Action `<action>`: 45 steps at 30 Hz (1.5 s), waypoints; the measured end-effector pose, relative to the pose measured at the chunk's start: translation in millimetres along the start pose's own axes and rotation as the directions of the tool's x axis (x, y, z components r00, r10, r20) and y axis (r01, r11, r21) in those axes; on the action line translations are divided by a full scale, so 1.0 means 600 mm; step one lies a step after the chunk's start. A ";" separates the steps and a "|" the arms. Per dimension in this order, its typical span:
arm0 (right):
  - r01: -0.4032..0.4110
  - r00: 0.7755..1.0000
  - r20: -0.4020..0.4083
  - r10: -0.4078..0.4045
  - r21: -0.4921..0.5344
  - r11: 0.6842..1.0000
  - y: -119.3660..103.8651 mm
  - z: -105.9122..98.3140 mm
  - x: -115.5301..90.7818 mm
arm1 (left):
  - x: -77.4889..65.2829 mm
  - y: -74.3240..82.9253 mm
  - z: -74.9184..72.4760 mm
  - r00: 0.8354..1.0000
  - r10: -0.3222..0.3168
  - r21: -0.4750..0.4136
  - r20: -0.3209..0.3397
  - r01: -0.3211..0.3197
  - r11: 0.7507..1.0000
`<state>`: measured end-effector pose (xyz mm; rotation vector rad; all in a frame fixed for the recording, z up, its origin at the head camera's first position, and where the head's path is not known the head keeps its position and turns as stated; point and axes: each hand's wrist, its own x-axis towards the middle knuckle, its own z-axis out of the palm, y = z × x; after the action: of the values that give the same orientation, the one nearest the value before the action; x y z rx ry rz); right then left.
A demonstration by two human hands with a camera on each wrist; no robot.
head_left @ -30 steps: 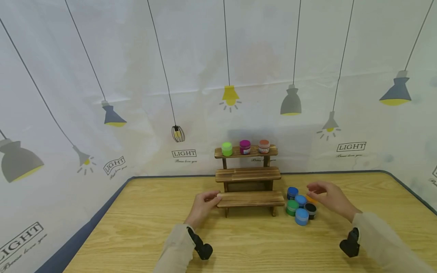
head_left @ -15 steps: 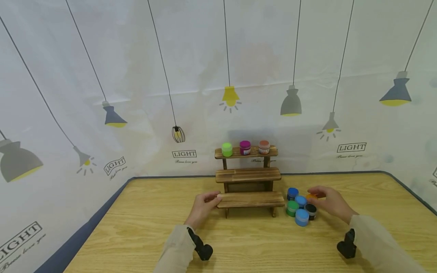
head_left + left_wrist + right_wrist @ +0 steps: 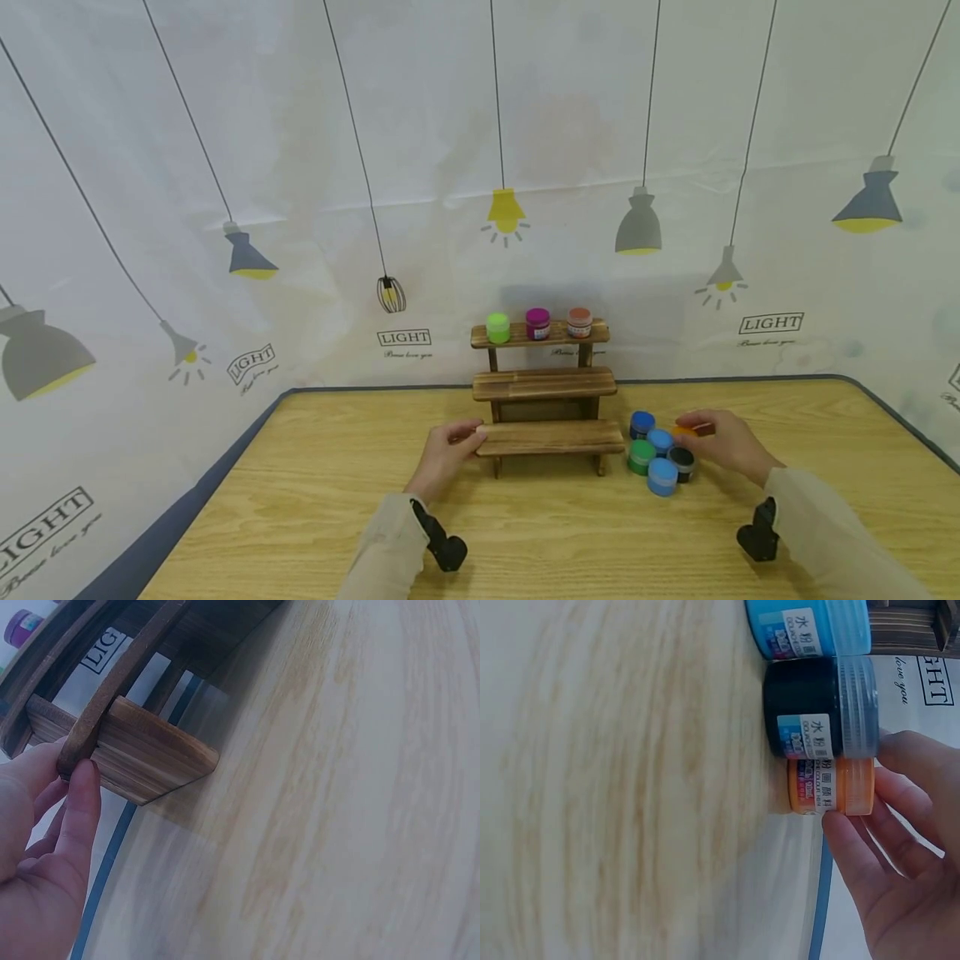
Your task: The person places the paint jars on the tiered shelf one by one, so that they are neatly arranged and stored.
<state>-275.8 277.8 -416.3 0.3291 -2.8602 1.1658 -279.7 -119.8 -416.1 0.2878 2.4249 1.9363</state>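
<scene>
My left hand (image 3: pixel 442 454) pinches the left end of the lowest step of a three-tier wooden display stand (image 3: pixel 551 437); in the left wrist view the thumb and a finger (image 3: pixel 81 802) sit on either side of the board's end. My right hand (image 3: pixel 727 442) grips an orange gouache paint jar (image 3: pixel 831 786) at the back of a cluster, fingers around its lid and side. A black jar (image 3: pixel 802 709) stands right against it, partly hiding it from the wrist camera. The light blue jar (image 3: pixel 663 477), green jar (image 3: pixel 642 457), another blue jar (image 3: pixel 660 442) and dark blue jar (image 3: pixel 642 425) crowd beside it.
On the stand's top tier are a lime green jar (image 3: pixel 498 328), a purple jar (image 3: pixel 537 323) and a reddish-brown jar (image 3: pixel 579 322). A printed white curtain (image 3: pixel 420 167) hangs behind the wood-grain table (image 3: pixel 555 533).
My right hand has lowered slightly and closed in to the left, its fingers going from hovering near the orange jar to gripping it. The left hand has kept still on the stand.
</scene>
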 end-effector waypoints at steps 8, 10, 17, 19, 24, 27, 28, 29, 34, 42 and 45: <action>0.000 1.000 0.007 0.000 -0.025 1.000 0.008 -0.015 -0.011 | 0.013 -0.021 -0.003 1.000 0.011 0.012 -0.008 -0.011 1.000; 0.007 1.000 0.002 -0.007 -0.026 1.000 0.009 -0.018 -0.015 | 0.014 -0.022 -0.003 1.000 0.016 0.023 -0.013 -0.016 1.000; 0.037 0.999 -0.009 -0.037 -0.042 0.998 0.010 -0.022 -0.028 | 0.013 -0.019 -0.006 1.000 0.007 0.020 -0.004 -0.007 1.000; 0.041 0.999 0.002 -0.041 -0.032 0.999 0.010 -0.022 -0.030 | 0.013 -0.018 -0.007 1.000 0.002 0.011 0.001 -0.002 1.000; 0.034 0.997 0.066 -0.034 0.007 0.999 0.014 -0.026 -0.030 | 0.012 -0.015 -0.007 1.000 0.004 0.004 0.007 -0.004 1.000; 0.044 0.992 0.119 -0.050 0.047 0.998 0.021 -0.024 -0.031 | 0.011 -0.016 -0.006 1.000 0.005 0.010 0.006 -0.005 1.000; 0.055 0.989 0.135 -0.063 0.063 0.997 0.024 -0.023 -0.031 | 0.011 -0.016 -0.006 1.000 0.007 0.013 0.004 -0.007 1.000; 0.064 0.985 0.153 -0.077 0.085 0.994 0.027 -0.023 -0.032 | 0.011 -0.017 -0.005 1.000 0.009 0.014 0.002 -0.009 1.000; 0.068 0.980 0.175 -0.094 0.150 0.986 0.031 -0.019 -0.032 | 0.011 -0.020 -0.003 1.000 0.015 0.027 -0.011 -0.015 1.000; 0.031 0.987 0.158 -0.044 0.083 0.996 0.027 -0.024 -0.039 | 0.009 -0.022 -0.002 1.000 0.020 0.006 0.009 -0.020 1.000; 0.006 0.987 0.157 -0.020 0.086 0.996 0.024 -0.031 -0.044 | 0.008 -0.020 -0.002 1.000 0.015 -0.003 0.009 -0.015 1.000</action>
<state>-253.9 305.7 -415.7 0.4626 -2.9406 1.3194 -285.9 -122.6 -427.0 0.3150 2.4212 1.9393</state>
